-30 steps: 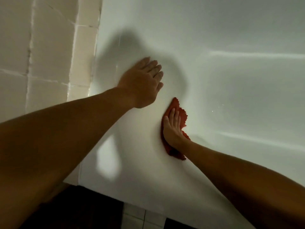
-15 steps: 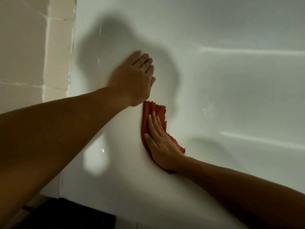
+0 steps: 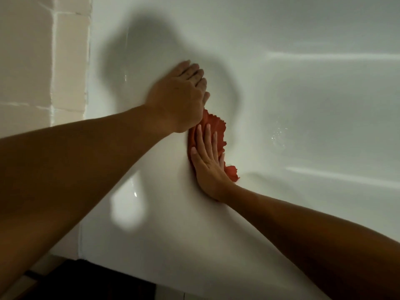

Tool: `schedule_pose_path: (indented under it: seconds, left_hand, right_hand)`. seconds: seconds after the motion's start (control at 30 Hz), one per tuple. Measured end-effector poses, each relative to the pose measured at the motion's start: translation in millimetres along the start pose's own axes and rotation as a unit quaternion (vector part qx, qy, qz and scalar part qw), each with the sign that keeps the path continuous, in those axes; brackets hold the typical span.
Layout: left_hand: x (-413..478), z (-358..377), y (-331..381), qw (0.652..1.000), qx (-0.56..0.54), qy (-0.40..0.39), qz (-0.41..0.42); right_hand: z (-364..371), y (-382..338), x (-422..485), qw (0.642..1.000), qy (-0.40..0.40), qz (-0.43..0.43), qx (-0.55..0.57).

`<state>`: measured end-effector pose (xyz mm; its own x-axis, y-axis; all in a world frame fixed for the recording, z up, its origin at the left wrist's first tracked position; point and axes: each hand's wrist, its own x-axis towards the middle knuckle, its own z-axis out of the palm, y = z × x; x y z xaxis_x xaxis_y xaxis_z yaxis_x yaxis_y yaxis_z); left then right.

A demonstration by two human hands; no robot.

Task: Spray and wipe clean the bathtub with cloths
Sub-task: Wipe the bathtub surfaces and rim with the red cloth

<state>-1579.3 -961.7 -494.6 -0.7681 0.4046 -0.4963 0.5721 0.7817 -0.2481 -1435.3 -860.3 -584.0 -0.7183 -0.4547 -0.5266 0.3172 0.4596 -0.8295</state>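
There are two bare hands, one cloth and one bathtub in view. The left hand [image 3: 179,98] lies flat against the white bathtub [image 3: 303,105] wall, its fingers straight and close together, holding nothing. The right hand [image 3: 207,167] is flat too, fingers straight and a little apart, pointing up. Its palm and fingers press the single orange-red cloth [image 3: 214,122] against the tub's curved end wall. The cloth sits crumpled under that hand. Its frilled edge shows above the fingertips and to their right, and one corner sticks out near the wrist. The cloth's upper edge runs in behind the heel of the left hand. One patch of water droplets [image 3: 278,137] glints on the tub to the right of the cloth. A tiled wall [image 3: 32,61] borders the tub on the left, and a strip of dark floor [image 3: 97,280] shows below the tub rim.

A second ago the cloth lay to the lower right of the left hand, apart from it. Half a second ago it sat just under the heel of that hand. Now its top is hidden behind that heel, and the right hand's fingertips are close under the left hand. The left hand is still flat on the wall.
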Motion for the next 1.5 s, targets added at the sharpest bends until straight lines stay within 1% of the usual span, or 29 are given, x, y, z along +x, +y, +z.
schedule_pose_path:
  seconds: [0.03,0.07,0.1,0.13,0.2,0.27,0.33,0.4,0.47,0.53,0.6,0.63,0.67,0.73,0.8,0.83,0.9,0.97,1.07,1.13,1.17,1.2,1.23,1.3,1.33,1.37,1.4,1.43,1.5]
  left_hand:
    - [0,0,-2,1.0,0.0,0.001,0.002]
    - [-1,0,-2,1.0,-0.002,-0.003,0.002]
    - [-1,0,-2,1.0,-0.002,-0.007,0.004]
    - [-3,0,-2,1.0,0.002,-0.01,0.006]
    - [-6,0,-6,1.0,0.019,-0.014,0.015]
    - [-8,0,-10,0.999,0.022,-0.01,0.027]
    - [-10,1,-9,0.999,0.029,-0.012,0.03]
    - [-8,3,-6,0.998,0.042,-0.019,0.029]
    - [-5,9,-2,0.997,0.066,-0.033,0.028]
    - [-5,14,9,0.996,0.061,-0.058,0.035]
    - [-6,21,26,0.995,0.061,-0.072,0.035]
    - [-7,26,35,0.994,0.062,-0.086,0.036]
    - [-7,32,48,0.992,0.059,-0.102,0.041]
    - [-11,46,71,0.987,0.071,-0.142,0.034]
    - [-12,59,94,0.982,0.071,-0.173,0.022]
    - [-10,65,106,0.98,0.064,-0.185,0.018]
    - [-6,78,128,0.979,0.046,-0.197,0.015]
    - [0,90,139,0.979,0.044,-0.197,0.01]
    - [27,108,159,0.982,0.041,-0.187,0.0]
    - [40,117,166,0.982,0.036,-0.183,-0.007]
    - [45,120,172,0.983,0.025,-0.181,-0.011]
    - [48,124,175,0.984,0.012,-0.177,-0.018]
    - [53,128,179,0.986,0.005,-0.168,-0.023]
    - [60,133,180,0.987,-0.013,-0.157,-0.025]
    - [66,136,181,0.988,-0.024,-0.15,-0.028]
    - [71,137,183,0.988,-0.044,-0.144,-0.034]
    - [75,138,187,0.987,-0.066,-0.139,-0.043]
    - [78,138,189,0.985,-0.085,-0.137,-0.054]
    - [84,138,200,0.98,-0.11,-0.151,-0.065]
  right_hand:
    - [-1,11,-3,1.0,-0.018,0.003,-0.013]
    - [-5,28,-10,0.998,-0.046,0.03,-0.037]
    - [-14,49,-15,0.991,-0.077,0.086,-0.065]
    - [-24,71,-21,0.977,-0.109,0.16,-0.094]
    - [-44,105,-29,0.933,-0.157,0.287,-0.148]
    - [-54,116,-35,0.903,-0.182,0.337,-0.193]
    - [-46,101,-27,0.903,-0.166,0.358,-0.168]
    - [-28,69,-9,0.929,-0.111,0.338,-0.098]
    - [-15,35,-2,0.962,-0.081,0.256,-0.043]
    - [-13,16,-24,0.98,-0.114,0.153,-0.059]
    - [-29,27,-57,0.969,-0.193,0.063,-0.14]
    - [-43,39,-69,0.955,-0.234,0.047,-0.176]
    - [-59,59,-80,0.938,-0.269,0.064,-0.21]
    - [-90,101,-87,0.896,-0.31,0.164,-0.272]
    - [-115,140,-87,0.869,-0.28,0.286,-0.291]
    - [-123,158,-86,0.862,-0.255,0.327,-0.291]
    - [-128,185,-78,0.862,-0.217,0.35,-0.294]
    - [-119,199,-65,0.875,-0.192,0.318,-0.309]
    - [-118,222,-46,0.89,-0.159,0.182,-0.386]
    - [-129,240,-41,0.887,-0.163,0.088,-0.423]
    - [-140,252,-42,0.882,-0.16,0.056,-0.439]
    - [-151,261,-43,0.879,-0.139,0.038,-0.454]
    - [-162,272,-38,0.879,-0.098,0.032,-0.466]
    - [-168,274,-19,0.881,-0.007,0.067,-0.467]
    - [-166,270,-2,0.886,0.026,0.088,-0.454]
    - [-160,261,11,0.89,0.039,0.101,-0.442]
    - [-154,255,19,0.889,0.027,0.097,-0.446]
    - [-147,250,22,0.883,-0.001,0.068,-0.463]
    - [-150,259,5,0.867,-0.079,-0.019,-0.492]
